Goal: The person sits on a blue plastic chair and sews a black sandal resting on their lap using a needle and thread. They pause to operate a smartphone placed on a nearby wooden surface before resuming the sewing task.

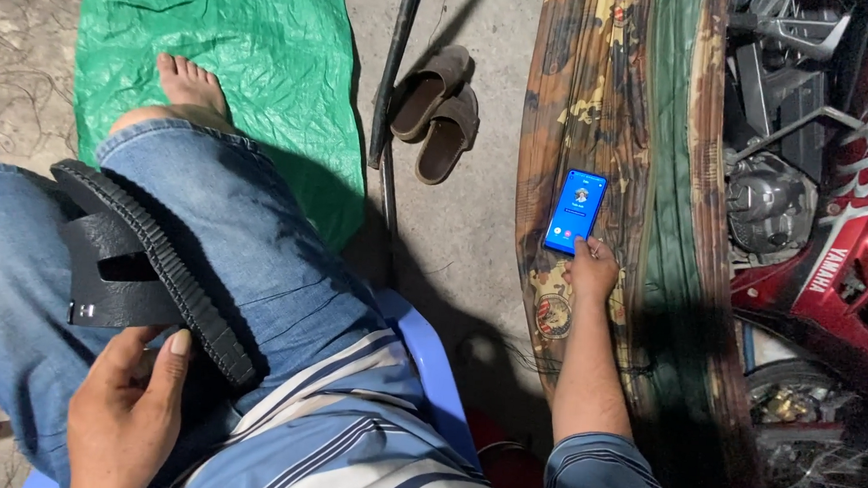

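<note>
my right hand (pixel 591 271) reached out, a fingertip touching the lit blue phone (pixel 575 212) lying on the camouflage hammock (pixel 597 95). my left hand (pixel 126 411) lay loosely open, steadying the black sandal (pixel 131 265) on my lap.

Shot from a single head-worn camera, aimed steeply down over the wearer's own lap. Sat close above the jeans-clad thigh (pixel 210 234) and striped shirt (pixel 348 435), farther from the concrete floor (pixel 454 235). Took in a camouflage hammock (pixel 597 95) right of centre and a motorbike (pixel 826 193) at the right edge.
</note>
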